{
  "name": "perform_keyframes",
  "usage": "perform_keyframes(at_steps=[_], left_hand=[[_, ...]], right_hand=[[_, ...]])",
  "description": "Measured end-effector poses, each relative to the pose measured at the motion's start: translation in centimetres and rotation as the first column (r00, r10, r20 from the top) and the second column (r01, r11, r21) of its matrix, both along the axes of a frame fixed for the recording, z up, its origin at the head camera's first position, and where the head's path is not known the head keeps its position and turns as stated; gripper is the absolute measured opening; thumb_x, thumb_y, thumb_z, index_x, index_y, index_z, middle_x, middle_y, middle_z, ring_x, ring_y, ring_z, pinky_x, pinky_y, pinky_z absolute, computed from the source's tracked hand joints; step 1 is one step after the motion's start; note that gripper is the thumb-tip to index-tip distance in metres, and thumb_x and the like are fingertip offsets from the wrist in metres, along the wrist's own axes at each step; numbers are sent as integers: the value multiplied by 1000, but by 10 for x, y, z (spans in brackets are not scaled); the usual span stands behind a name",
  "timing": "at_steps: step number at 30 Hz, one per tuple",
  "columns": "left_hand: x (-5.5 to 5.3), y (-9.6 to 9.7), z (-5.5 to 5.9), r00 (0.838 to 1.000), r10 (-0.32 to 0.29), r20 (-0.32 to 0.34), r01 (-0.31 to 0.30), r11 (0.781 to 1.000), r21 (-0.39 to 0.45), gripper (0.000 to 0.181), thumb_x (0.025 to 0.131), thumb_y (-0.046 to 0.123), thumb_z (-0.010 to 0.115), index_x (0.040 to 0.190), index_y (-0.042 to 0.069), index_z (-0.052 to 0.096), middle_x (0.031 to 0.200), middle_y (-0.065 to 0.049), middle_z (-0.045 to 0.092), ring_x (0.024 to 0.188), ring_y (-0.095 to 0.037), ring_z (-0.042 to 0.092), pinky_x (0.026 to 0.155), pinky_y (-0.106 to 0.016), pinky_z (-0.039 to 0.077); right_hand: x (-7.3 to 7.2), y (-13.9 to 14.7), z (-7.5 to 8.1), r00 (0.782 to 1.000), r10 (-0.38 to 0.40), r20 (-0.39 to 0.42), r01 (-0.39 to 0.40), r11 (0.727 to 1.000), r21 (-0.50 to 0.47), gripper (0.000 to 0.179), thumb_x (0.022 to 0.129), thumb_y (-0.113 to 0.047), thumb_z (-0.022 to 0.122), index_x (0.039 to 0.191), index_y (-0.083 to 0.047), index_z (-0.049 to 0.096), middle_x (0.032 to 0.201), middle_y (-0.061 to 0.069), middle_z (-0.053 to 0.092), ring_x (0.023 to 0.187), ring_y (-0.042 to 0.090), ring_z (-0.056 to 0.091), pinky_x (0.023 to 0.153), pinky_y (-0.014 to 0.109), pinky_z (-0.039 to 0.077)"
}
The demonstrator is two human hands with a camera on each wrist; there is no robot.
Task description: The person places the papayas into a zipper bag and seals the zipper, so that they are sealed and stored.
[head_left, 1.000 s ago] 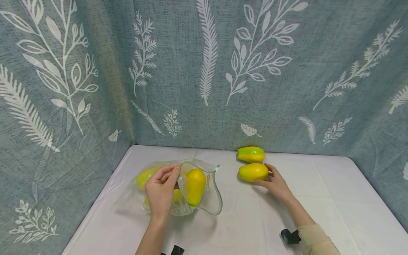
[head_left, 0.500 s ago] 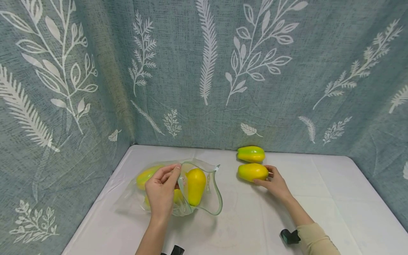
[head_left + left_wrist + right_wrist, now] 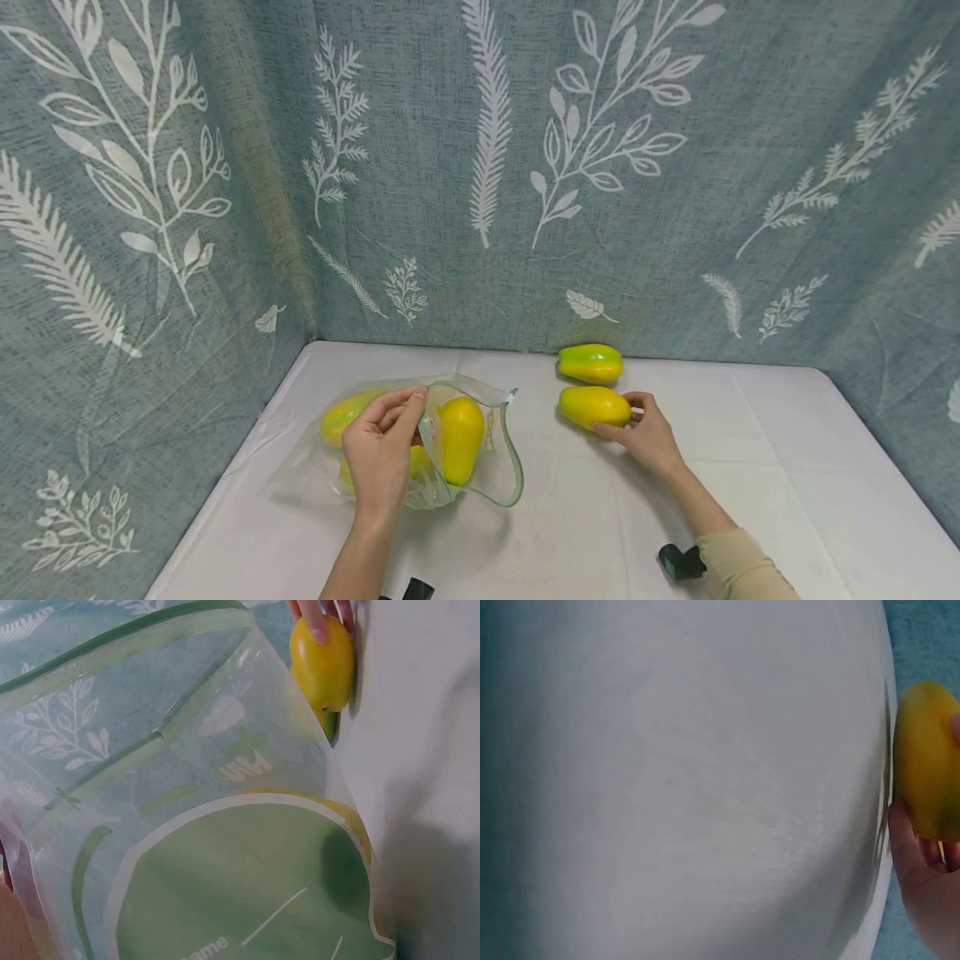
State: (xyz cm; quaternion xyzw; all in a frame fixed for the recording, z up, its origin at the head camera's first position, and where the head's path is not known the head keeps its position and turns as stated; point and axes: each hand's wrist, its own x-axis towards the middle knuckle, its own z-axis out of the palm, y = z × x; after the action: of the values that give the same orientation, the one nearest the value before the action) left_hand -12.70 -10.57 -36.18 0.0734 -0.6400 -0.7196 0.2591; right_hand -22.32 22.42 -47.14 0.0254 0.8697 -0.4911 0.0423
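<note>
My left hand [image 3: 381,454] pinches the upper rim of a clear zip bag [image 3: 517,454], which lies on its side with its mouth facing right. Inside it, a yellow papaya [image 3: 461,437] shows near the opening. Other yellow-green papayas [image 3: 347,417] sit deeper, partly hidden behind the hand. With fingers and thumb around its right end, my right hand [image 3: 651,437] holds another papaya [image 3: 592,407] at the table's far side. In the right wrist view only part of this papaya [image 3: 924,757] appears. Green print covers the bag [image 3: 187,697] in the left wrist view.
Just behind the held fruit lies a greener papaya [image 3: 591,364], close to the curtain [image 3: 480,275] along the back. A white cloth covers the table [image 3: 570,525]. Black wrist devices [image 3: 681,562] show near both forearms.
My right hand and the papaya it holds have shifted very slightly left and nearer, the fruit turning a little. The left hand and the bag have hardly moved.
</note>
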Motion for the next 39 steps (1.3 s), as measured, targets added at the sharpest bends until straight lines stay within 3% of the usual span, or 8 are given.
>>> perform_keyframes(at_steps=[15,32,39], left_hand=[[1,1,-1,1000,-6,-7,6,1000,1,19,88,15,74,93,-4,73,67,-2,69,49,-16,60,51,-24,54],[1,-1,-1,1000,-3,6,4,1000,-12,19,87,15,75,94,-2,73,66,-2,68,48,-16,59,51,-24,54],[1,-2,-1,1000,-5,11,5,1000,-8,19,87,16,75,95,-2,74,67,-2,69,48,-16,59,51,-23,53]], right_hand=[[16,-5,13,1000,-13,-8,13,1000,-2,84,79,-43,79,138,-4,34,141,21,39,130,39,41,101,56,40],[47,-24,50,998,11,-63,-17,996,-92,78,79,-39,81,136,-9,38,138,10,45,127,31,44,98,52,42],[63,-38,71,994,53,-95,-68,985,-158,74,79,-34,82,134,-9,40,135,7,46,122,27,47,93,40,48]])
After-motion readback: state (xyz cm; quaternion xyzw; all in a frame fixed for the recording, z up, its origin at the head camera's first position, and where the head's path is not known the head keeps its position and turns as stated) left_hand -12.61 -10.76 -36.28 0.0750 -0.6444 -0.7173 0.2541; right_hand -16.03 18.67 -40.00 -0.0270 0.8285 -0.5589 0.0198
